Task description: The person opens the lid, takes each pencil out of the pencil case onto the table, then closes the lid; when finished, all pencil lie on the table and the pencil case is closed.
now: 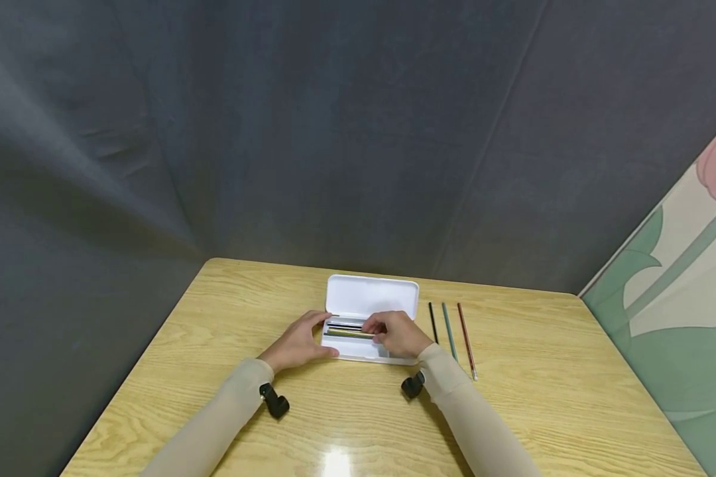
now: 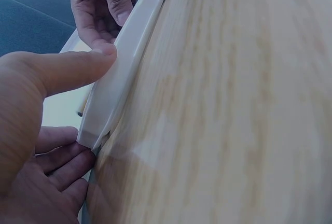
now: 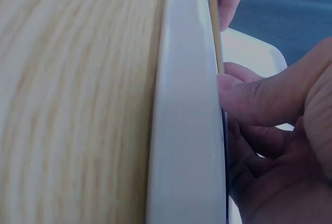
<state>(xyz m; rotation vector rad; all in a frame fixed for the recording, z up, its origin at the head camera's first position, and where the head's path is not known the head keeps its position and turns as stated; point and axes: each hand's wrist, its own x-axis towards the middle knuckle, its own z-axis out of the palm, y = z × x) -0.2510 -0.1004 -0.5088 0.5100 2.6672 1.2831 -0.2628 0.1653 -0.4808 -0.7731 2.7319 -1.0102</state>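
White plastic pencil case (image 1: 371, 324) lies open, left hand (image 1: 299, 344) gripping its end, right hand (image 1: 399, 332) pinching pencils (image 1: 347, 331) inside.

Long beige sleeves, black wrist-mounted cameras, bare hands

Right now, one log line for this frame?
left hand: holds pencil case end | right hand: fingers on pencils inside | three pencils on table

No legible text, seemingly.
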